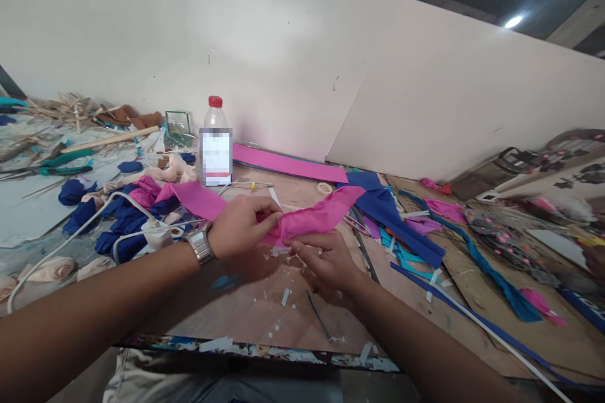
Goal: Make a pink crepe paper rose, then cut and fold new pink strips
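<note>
A pink fabric strip (321, 215), gathered and creased along its length, stretches between my hands over the wooden board (227, 308). My left hand (248, 223), with a metal watch at the wrist, is closed in a pinch, thumb and forefinger on the strip's near end. Against the lower edge of the same strip, my right hand (326, 259) has its thumb and bent fingers pressed together. Its lower fingers are partly hidden underneath. More pink fabric (198, 200) lies left of my left hand.
A phone (217, 157) leans on a red-capped bottle (215, 114). Blue and pink fabric flowers (125, 220), a white charger with cable (158, 234) and green-handled pliers (66, 162) lie left. Blue strips (392, 214) and cardboard (467, 271) are right. Another person's hand (596, 258) shows there.
</note>
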### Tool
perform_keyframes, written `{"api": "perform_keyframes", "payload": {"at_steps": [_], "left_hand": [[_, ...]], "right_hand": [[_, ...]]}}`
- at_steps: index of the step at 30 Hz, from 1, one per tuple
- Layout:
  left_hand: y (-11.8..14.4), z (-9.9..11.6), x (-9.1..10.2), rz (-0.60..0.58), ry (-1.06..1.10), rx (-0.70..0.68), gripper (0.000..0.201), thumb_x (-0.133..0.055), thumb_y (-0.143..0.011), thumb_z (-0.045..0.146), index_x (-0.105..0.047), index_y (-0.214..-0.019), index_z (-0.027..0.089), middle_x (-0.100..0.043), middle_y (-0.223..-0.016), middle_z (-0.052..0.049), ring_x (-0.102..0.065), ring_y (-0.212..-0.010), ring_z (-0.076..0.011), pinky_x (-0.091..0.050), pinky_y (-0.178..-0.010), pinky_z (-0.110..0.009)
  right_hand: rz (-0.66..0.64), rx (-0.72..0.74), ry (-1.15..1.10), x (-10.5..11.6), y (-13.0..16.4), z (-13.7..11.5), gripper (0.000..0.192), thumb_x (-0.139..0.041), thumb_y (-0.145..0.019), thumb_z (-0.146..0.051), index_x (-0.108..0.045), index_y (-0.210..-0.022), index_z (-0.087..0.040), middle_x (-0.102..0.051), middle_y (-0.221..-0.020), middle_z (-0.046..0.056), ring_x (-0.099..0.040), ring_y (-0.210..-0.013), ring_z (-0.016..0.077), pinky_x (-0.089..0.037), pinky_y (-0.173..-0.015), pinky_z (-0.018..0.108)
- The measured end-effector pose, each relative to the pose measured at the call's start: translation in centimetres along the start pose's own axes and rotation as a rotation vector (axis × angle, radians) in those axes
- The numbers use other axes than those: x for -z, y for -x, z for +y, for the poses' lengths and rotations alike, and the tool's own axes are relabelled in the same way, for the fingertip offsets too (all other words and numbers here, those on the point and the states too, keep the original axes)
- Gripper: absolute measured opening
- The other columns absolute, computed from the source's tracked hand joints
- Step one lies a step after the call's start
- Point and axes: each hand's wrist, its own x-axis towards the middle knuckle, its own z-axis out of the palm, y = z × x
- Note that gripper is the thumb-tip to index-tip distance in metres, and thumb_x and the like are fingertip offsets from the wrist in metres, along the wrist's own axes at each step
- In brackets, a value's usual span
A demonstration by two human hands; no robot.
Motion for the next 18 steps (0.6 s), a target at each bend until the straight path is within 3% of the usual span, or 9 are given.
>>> {"api": "perform_keyframes", "payload": {"at_steps": [3,7,13,18], "left_hand": [[-0.1,-0.2,0.0,0.016,-0.004,-0.01,0.028,-0.056,-0.096,0.036,-0.075,-0.088,0.019,-0.074,-0.08,-0.002,-0.061,-0.072,-0.0164,-0.042,-0.068,-0.028],[-0.1,-0.3,0.0,0.029,-0.018,-0.018,0.028,-0.055,-0.097,0.036,-0.074,-0.087,0.019,-0.073,-0.078,-0.002,-0.06,-0.071,-0.016,-0.042,-0.067,-0.028],[-0.1,0.0,0.0,0.026,-0.073,-0.025,0.025,-0.056,-0.096,0.033,-0.074,-0.088,0.019,-0.074,-0.081,-0.002,-0.061,-0.073,-0.0167,-0.043,-0.07,-0.029],[-0.2,0.0,0.1,0.028,-0.087,-0.03,0.025,-0.055,-0.096,0.034,-0.074,-0.09,0.019,-0.073,-0.081,-0.003,-0.062,-0.074,-0.0172,-0.043,-0.07,-0.029]], "right_hand": [[0.047,-0.056,-0.041,0.1,-0.2,-0.2,0.042,-0.06,-0.094,-0.048,-0.078,-0.072,-0.018,-0.074,-0.065,0.005,-0.068,-0.06,0.0181,-0.051,-0.056,0.025],[0.047,-0.128,-0.17,0.1,-0.5,-0.2,0.04,-0.064,-0.091,-0.051,-0.079,-0.077,-0.018,-0.076,-0.069,0.007,-0.07,-0.063,0.0186,-0.055,-0.06,0.027],[-0.152,-0.253,-0.484,-0.4,-0.2,0.8,0.039,-0.072,-0.087,-0.049,-0.077,-0.112,-0.02,-0.078,-0.078,0.006,-0.073,-0.067,0.0171,-0.059,-0.063,0.028],[-0.236,-0.324,-0.577,-0.3,0.0,1.0,0.04,-0.073,-0.086,-0.049,-0.078,-0.109,-0.017,-0.076,-0.074,0.005,-0.072,-0.06,0.016,-0.059,-0.058,0.027]]}}
